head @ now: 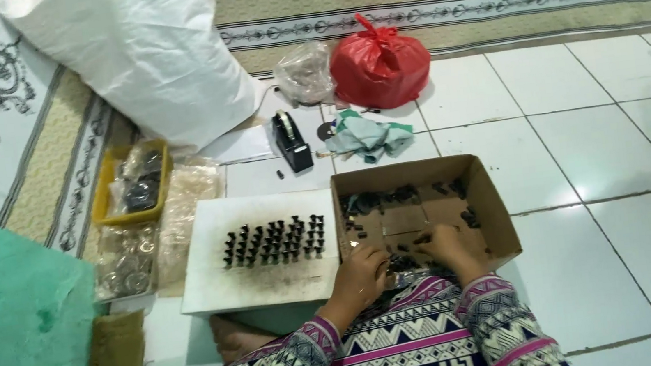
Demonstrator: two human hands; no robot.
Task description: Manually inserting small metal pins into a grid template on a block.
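Observation:
My left hand [362,276] and my right hand [448,247] reach into the near side of an open cardboard box [494,208] on the tiled floor. Small black parts [381,199] lie scattered inside the box, most along its far edge. Both hands curl over a cluster of these parts at the near edge; what the fingers grip is too small to make out. Left of the box lies a white board [222,282] with rows of small black pieces [275,241] standing upright on it.
A black tape dispenser [290,140], a green cloth [368,138], a red tied bag [379,66] and a clear bag [303,71] sit beyond the box. A yellow tray [106,193] of parts, plastic packets [127,261] and a large white sack [153,55] are at left.

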